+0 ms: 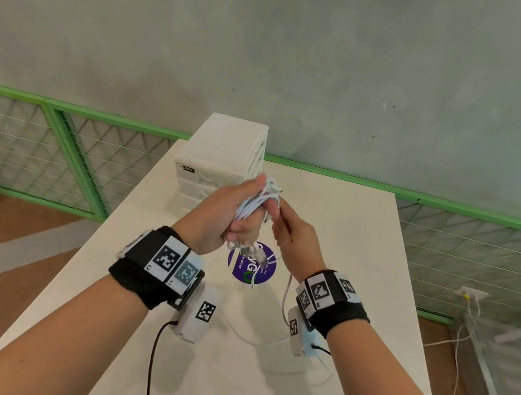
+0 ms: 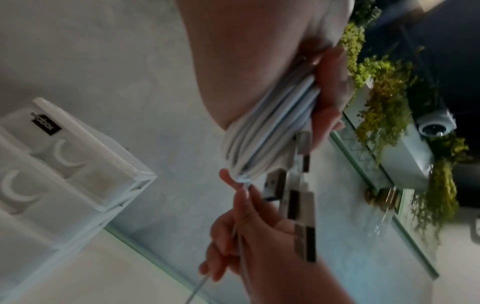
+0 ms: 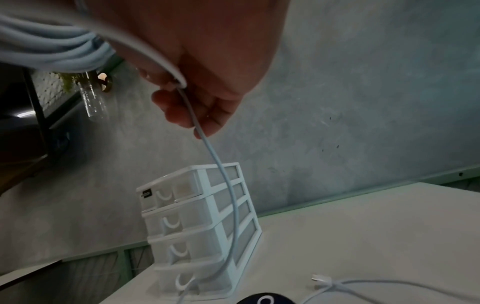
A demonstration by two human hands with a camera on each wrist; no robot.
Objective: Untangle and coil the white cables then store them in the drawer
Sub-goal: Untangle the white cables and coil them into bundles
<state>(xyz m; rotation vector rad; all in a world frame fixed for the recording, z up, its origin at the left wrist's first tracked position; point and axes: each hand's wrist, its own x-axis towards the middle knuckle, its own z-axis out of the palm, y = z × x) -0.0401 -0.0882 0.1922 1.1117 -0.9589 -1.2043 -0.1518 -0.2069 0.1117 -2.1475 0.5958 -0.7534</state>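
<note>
My left hand (image 1: 235, 214) is raised above the table and grips a bundle of white cables (image 1: 252, 204) looped round it; the loops (image 2: 262, 133) lie between thumb and palm, with USB plugs (image 2: 275, 185) hanging below. Just to its right, my right hand (image 1: 285, 225) pinches one strand of white cable (image 3: 215, 156) that runs down past its fingers (image 3: 182, 107) toward the table. More loose cable (image 1: 249, 337) lies on the table under my wrists. The white drawer unit (image 1: 220, 163) stands behind the hands, its drawers (image 3: 182, 226) all closed.
A white table (image 1: 358, 282) carries a round purple sticker (image 1: 252, 266) below the hands. A loose plug end (image 3: 320, 279) rests on the tabletop. Green mesh railing (image 1: 53, 149) runs behind the table, against a grey wall. Wood floor lies at left.
</note>
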